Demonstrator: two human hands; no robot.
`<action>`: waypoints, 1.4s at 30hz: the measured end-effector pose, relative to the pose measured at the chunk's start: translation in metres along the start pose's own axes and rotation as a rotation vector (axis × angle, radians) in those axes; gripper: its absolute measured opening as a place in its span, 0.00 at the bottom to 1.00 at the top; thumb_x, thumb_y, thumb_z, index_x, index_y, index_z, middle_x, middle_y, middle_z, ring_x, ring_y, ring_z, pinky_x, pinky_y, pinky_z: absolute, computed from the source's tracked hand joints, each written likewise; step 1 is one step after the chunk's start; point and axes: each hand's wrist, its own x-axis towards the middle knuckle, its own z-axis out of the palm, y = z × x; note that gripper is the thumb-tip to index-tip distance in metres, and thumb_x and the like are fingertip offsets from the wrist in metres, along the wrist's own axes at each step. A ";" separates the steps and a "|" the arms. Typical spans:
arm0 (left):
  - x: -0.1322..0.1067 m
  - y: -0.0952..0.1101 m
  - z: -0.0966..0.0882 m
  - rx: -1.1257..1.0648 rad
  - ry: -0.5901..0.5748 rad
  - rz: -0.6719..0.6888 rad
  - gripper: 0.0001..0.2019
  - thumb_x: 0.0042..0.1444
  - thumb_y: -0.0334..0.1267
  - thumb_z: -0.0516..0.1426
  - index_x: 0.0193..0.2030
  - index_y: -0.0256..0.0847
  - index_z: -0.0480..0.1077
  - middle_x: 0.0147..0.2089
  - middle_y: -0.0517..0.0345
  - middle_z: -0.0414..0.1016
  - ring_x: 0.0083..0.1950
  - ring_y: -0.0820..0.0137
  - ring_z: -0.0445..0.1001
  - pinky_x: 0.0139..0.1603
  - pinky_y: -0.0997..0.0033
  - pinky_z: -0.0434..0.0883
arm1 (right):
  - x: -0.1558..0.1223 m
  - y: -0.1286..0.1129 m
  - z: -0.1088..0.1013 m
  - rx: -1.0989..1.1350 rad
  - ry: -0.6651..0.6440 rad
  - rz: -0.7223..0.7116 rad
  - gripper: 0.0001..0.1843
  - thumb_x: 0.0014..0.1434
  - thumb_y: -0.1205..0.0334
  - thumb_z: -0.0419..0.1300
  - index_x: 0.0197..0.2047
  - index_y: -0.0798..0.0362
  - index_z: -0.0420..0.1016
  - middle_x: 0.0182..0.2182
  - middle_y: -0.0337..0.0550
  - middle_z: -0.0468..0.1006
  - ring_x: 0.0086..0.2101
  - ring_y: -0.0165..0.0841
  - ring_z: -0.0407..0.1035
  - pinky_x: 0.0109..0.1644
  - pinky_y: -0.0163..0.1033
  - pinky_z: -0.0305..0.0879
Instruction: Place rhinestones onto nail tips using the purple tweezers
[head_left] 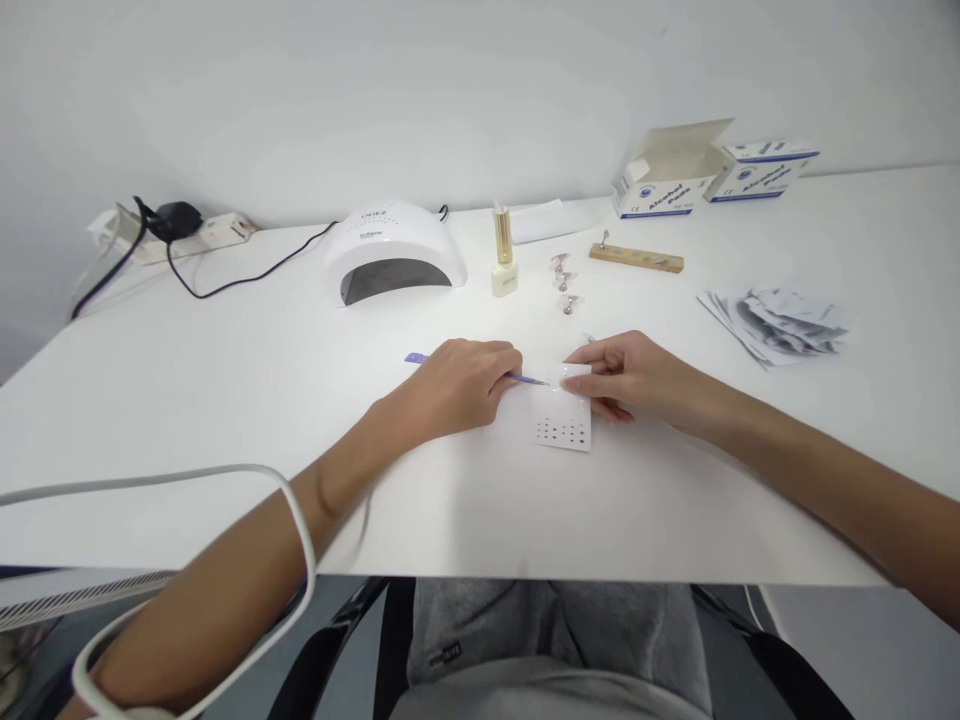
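Observation:
My left hand (pixel 469 385) is closed around a slim purple pointed tool (pixel 525 379), perhaps tweezers; its flat rear end sticks out to the left. The tool's tip rests at or just above a white sticker sheet (pixel 525 408) printed with rows of small dark diamond shapes. Thumb and fingers of my right hand (pixel 619 378) pinch that sheet at its upper right edge. Part of the sheet's left side is hidden by my left hand. Just beyond my right hand a small object is partly covered, too little shown to name.
Behind my hands stand a white nail lamp (pixel 394 245) and a gold-capped polish bottle (pixel 505 275). Three nail tips on small stands (pixel 564 282), a wooden bar (pixel 637 258), alcohol pad boxes (pixel 664 195) and a paper pile (pixel 784 322) lie rightward. A white cable (pixel 296 510) crosses my left forearm.

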 end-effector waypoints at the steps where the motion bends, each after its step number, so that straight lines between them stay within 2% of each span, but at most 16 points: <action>1: 0.000 0.001 0.000 0.002 -0.003 -0.001 0.10 0.59 0.30 0.49 0.33 0.38 0.71 0.33 0.57 0.75 0.31 0.73 0.71 0.32 0.72 0.64 | 0.000 0.000 0.000 0.003 0.000 0.001 0.17 0.53 0.53 0.62 0.37 0.59 0.79 0.14 0.38 0.68 0.16 0.28 0.59 0.23 0.36 0.56; 18: -0.001 0.002 0.000 0.015 -0.002 -0.007 0.10 0.59 0.30 0.49 0.34 0.38 0.71 0.34 0.57 0.76 0.32 0.72 0.72 0.33 0.72 0.64 | 0.000 0.000 0.000 0.006 -0.005 -0.010 0.14 0.54 0.55 0.61 0.35 0.58 0.79 0.13 0.37 0.68 0.16 0.27 0.60 0.23 0.36 0.57; 26: 0.000 0.002 0.002 0.056 0.018 -0.002 0.10 0.59 0.29 0.50 0.32 0.37 0.71 0.31 0.59 0.74 0.27 0.74 0.68 0.30 0.72 0.61 | 0.001 0.002 -0.001 0.007 -0.006 -0.010 0.14 0.55 0.55 0.61 0.35 0.58 0.78 0.13 0.37 0.67 0.17 0.26 0.58 0.23 0.35 0.55; 36: 0.001 0.002 0.003 0.000 0.014 -0.024 0.09 0.58 0.29 0.51 0.30 0.37 0.70 0.30 0.60 0.74 0.27 0.75 0.67 0.29 0.73 0.61 | 0.002 0.003 -0.001 0.025 -0.023 -0.015 0.12 0.54 0.54 0.62 0.33 0.56 0.78 0.13 0.36 0.66 0.17 0.26 0.57 0.22 0.35 0.51; 42: 0.001 0.000 0.005 -0.067 0.025 -0.026 0.08 0.58 0.30 0.51 0.30 0.37 0.70 0.28 0.60 0.73 0.27 0.75 0.66 0.29 0.73 0.61 | 0.003 0.005 -0.001 0.022 -0.025 -0.013 0.11 0.55 0.57 0.61 0.35 0.56 0.77 0.14 0.36 0.65 0.17 0.26 0.56 0.22 0.35 0.50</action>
